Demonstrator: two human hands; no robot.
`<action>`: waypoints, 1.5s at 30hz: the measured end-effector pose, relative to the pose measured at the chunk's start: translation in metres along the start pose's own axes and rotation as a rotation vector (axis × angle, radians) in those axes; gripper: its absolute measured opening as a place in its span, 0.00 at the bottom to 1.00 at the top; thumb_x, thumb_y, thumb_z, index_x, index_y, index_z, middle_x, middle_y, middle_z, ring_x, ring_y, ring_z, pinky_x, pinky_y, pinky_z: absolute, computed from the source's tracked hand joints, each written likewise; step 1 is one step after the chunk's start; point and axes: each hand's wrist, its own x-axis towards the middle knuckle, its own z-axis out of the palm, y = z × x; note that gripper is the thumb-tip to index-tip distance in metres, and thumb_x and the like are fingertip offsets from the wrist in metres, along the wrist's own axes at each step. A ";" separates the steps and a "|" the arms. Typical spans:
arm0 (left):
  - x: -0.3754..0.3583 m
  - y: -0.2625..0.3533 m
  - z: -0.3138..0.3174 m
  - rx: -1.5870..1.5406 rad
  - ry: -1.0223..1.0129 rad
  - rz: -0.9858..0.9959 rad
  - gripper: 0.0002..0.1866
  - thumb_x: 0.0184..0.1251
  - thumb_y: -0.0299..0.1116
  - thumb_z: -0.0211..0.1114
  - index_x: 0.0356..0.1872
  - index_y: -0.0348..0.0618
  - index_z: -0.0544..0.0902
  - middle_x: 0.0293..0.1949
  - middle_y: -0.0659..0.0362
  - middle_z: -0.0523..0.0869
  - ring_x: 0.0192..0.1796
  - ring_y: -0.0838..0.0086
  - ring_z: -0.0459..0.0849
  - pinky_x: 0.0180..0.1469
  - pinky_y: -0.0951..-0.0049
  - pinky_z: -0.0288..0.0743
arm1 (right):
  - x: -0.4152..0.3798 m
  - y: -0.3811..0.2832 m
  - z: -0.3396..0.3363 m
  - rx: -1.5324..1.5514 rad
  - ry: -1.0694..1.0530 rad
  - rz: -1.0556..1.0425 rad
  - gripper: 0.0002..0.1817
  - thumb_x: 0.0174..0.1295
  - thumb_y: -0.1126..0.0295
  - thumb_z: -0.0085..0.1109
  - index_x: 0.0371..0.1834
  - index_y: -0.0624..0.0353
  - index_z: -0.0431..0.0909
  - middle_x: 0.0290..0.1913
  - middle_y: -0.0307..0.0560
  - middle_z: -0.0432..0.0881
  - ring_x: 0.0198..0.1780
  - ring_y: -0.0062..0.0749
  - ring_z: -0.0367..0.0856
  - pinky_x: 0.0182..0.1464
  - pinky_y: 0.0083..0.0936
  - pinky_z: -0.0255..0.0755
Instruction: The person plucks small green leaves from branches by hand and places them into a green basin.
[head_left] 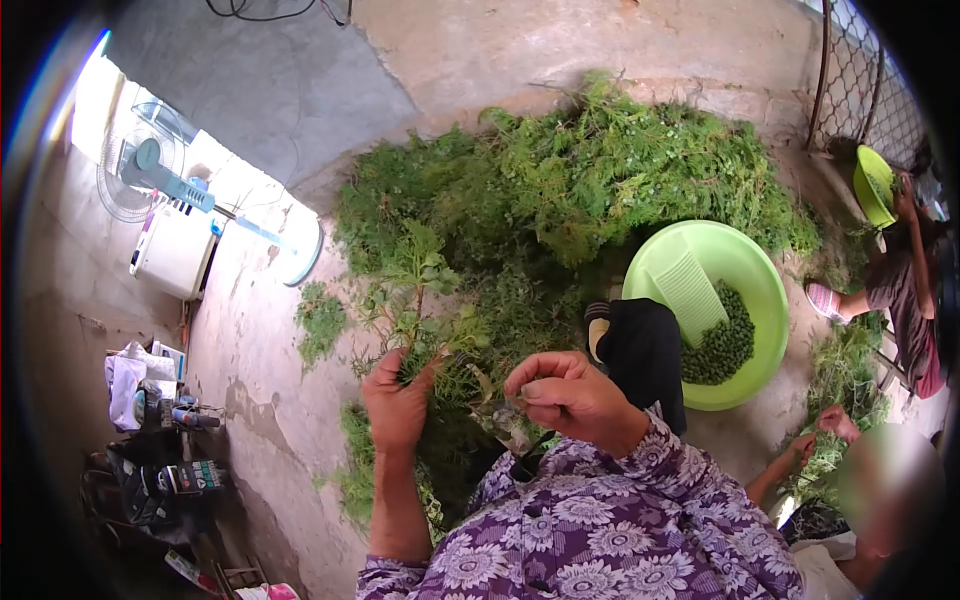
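My left hand (396, 402) is closed around the lower end of a green leafy sprig (415, 285), which points away from me. To its right, my right hand (580, 398) has its thumb and fingers pinched together above my lap. Whatever lies in that pinch is too small to make out. A light green plastic basin (765, 375) with a built-in ribbed washboard stands to the right of my knee. Small round green seed cones (722, 345) are heaped in its lower part. Beyond my hands spreads a large pile of cut evergreen branches (560, 180).
A standing fan (165, 175) and a white appliance (180, 250) are at the left. An electric bike (165, 450) stands at lower left. Two people sit at the right: one beside a green basin (873, 190), another with hands (835, 425) on greenery. Wire mesh (850, 85) borders upper right.
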 end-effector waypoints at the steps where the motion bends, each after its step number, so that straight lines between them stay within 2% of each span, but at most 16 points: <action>1: 0.001 -0.004 -0.004 -0.001 0.003 0.001 0.09 0.51 0.19 0.63 0.35 0.32 0.78 0.29 0.66 0.79 0.32 0.84 0.71 0.37 0.83 0.67 | -0.004 -0.004 0.001 0.016 -0.009 -0.007 0.07 0.58 0.78 0.48 0.38 0.67 0.72 0.22 0.38 0.69 0.17 0.13 0.60 0.18 0.11 0.53; 2: 0.002 -0.013 -0.011 0.008 0.066 -0.001 0.08 0.52 0.20 0.62 0.35 0.32 0.78 0.29 0.66 0.79 0.32 0.85 0.71 0.36 0.82 0.67 | -0.012 -0.014 0.000 0.014 -0.013 -0.003 0.07 0.58 0.78 0.48 0.38 0.67 0.72 0.22 0.38 0.69 0.17 0.13 0.60 0.18 0.11 0.53; 5: 0.004 -0.026 -0.030 -0.049 0.138 -0.029 0.06 0.54 0.20 0.61 0.34 0.33 0.79 0.28 0.66 0.79 0.31 0.85 0.70 0.35 0.82 0.66 | -0.023 -0.044 -0.004 0.036 -0.104 -0.244 0.07 0.60 0.75 0.46 0.35 0.66 0.73 0.24 0.41 0.71 0.17 0.13 0.61 0.16 0.11 0.52; 7: 0.005 -0.028 -0.031 -0.207 0.170 -0.065 0.05 0.55 0.21 0.60 0.33 0.34 0.78 0.29 0.67 0.79 0.31 0.85 0.70 0.33 0.82 0.65 | -0.020 -0.045 -0.001 -0.157 0.043 -0.300 0.09 0.62 0.70 0.45 0.32 0.63 0.73 0.22 0.41 0.71 0.17 0.14 0.62 0.15 0.10 0.52; 8: 0.006 -0.027 -0.030 -0.211 0.169 -0.061 0.05 0.55 0.21 0.60 0.33 0.34 0.78 0.29 0.67 0.79 0.31 0.85 0.70 0.33 0.82 0.65 | -0.014 -0.041 0.004 -0.189 0.154 -0.181 0.08 0.62 0.69 0.47 0.31 0.62 0.72 0.23 0.40 0.71 0.18 0.14 0.64 0.15 0.10 0.52; 10: 0.008 -0.025 -0.029 -0.249 0.161 -0.048 0.05 0.55 0.21 0.60 0.33 0.34 0.78 0.28 0.67 0.78 0.30 0.85 0.69 0.32 0.82 0.64 | 0.000 -0.020 -0.011 -0.249 0.139 0.008 0.08 0.62 0.67 0.49 0.32 0.61 0.71 0.26 0.40 0.73 0.20 0.15 0.66 0.16 0.10 0.53; 11: 0.008 -0.023 -0.028 -0.248 0.162 -0.046 0.05 0.55 0.21 0.60 0.33 0.34 0.78 0.28 0.67 0.78 0.30 0.85 0.69 0.32 0.82 0.64 | 0.006 -0.008 -0.024 -0.211 0.067 0.087 0.08 0.60 0.68 0.53 0.37 0.61 0.72 0.32 0.41 0.74 0.23 0.16 0.69 0.18 0.11 0.57; 15: 0.007 -0.017 -0.024 -0.151 0.166 0.013 0.05 0.54 0.20 0.60 0.33 0.32 0.78 0.27 0.67 0.77 0.30 0.85 0.68 0.32 0.81 0.64 | 0.024 0.030 -0.029 -0.323 0.095 0.110 0.13 0.59 0.68 0.55 0.45 0.61 0.71 0.31 0.40 0.74 0.23 0.14 0.69 0.20 0.10 0.59; 17: 0.008 -0.015 -0.022 -0.110 0.147 0.030 0.06 0.54 0.20 0.60 0.33 0.32 0.77 0.27 0.67 0.76 0.30 0.85 0.68 0.33 0.81 0.64 | 0.029 0.034 -0.025 -0.477 0.030 0.165 0.21 0.55 0.67 0.60 0.51 0.61 0.68 0.36 0.41 0.75 0.26 0.15 0.70 0.24 0.11 0.61; 24: 0.006 -0.021 -0.016 -0.116 0.171 0.002 0.06 0.54 0.20 0.61 0.33 0.33 0.78 0.26 0.67 0.78 0.30 0.85 0.69 0.34 0.82 0.65 | 0.034 0.033 -0.008 -0.525 -0.119 0.187 0.22 0.55 0.65 0.60 0.51 0.62 0.67 0.28 0.36 0.74 0.25 0.13 0.68 0.26 0.12 0.61; 27: 0.007 -0.027 -0.018 -0.121 0.135 -0.001 0.06 0.55 0.20 0.60 0.35 0.35 0.79 0.29 0.65 0.80 0.30 0.85 0.72 0.34 0.82 0.67 | 0.035 0.039 -0.014 -0.496 -0.099 0.207 0.21 0.56 0.64 0.59 0.49 0.63 0.68 0.23 0.33 0.71 0.23 0.12 0.67 0.24 0.12 0.60; 29: 0.007 -0.029 -0.019 -0.102 0.127 0.009 0.07 0.57 0.20 0.59 0.37 0.35 0.80 0.31 0.63 0.82 0.31 0.84 0.75 0.34 0.82 0.70 | 0.034 0.039 -0.009 -0.524 -0.039 0.103 0.16 0.58 0.63 0.57 0.43 0.63 0.70 0.21 0.34 0.70 0.21 0.12 0.65 0.23 0.12 0.58; 32: 0.006 -0.025 -0.017 -0.104 0.108 0.007 0.07 0.57 0.20 0.59 0.37 0.35 0.80 0.31 0.63 0.82 0.32 0.84 0.76 0.35 0.82 0.69 | 0.035 0.039 -0.012 -0.502 -0.104 0.090 0.13 0.60 0.63 0.54 0.38 0.63 0.72 0.20 0.34 0.70 0.19 0.12 0.65 0.21 0.12 0.58; 35: 0.006 -0.022 -0.016 -0.123 0.149 0.006 0.07 0.57 0.21 0.58 0.37 0.35 0.80 0.31 0.63 0.81 0.32 0.84 0.75 0.36 0.83 0.69 | 0.032 0.038 -0.008 -0.552 -0.072 0.114 0.13 0.62 0.62 0.50 0.33 0.63 0.73 0.20 0.34 0.70 0.18 0.12 0.64 0.19 0.11 0.58; 38: 0.008 -0.015 -0.020 -0.075 0.171 0.049 0.05 0.53 0.21 0.63 0.29 0.33 0.76 0.25 0.67 0.75 0.29 0.85 0.67 0.32 0.82 0.64 | 0.026 0.035 -0.003 -0.659 -0.064 0.204 0.13 0.63 0.61 0.49 0.29 0.61 0.73 0.18 0.32 0.68 0.17 0.12 0.63 0.19 0.13 0.58; 45: 0.007 -0.016 -0.013 0.043 0.192 0.066 0.04 0.53 0.22 0.63 0.26 0.35 0.76 0.24 0.68 0.74 0.28 0.85 0.65 0.31 0.82 0.62 | 0.014 0.039 0.004 -0.654 -0.098 0.107 0.15 0.63 0.60 0.48 0.26 0.61 0.73 0.17 0.31 0.67 0.18 0.11 0.61 0.19 0.14 0.56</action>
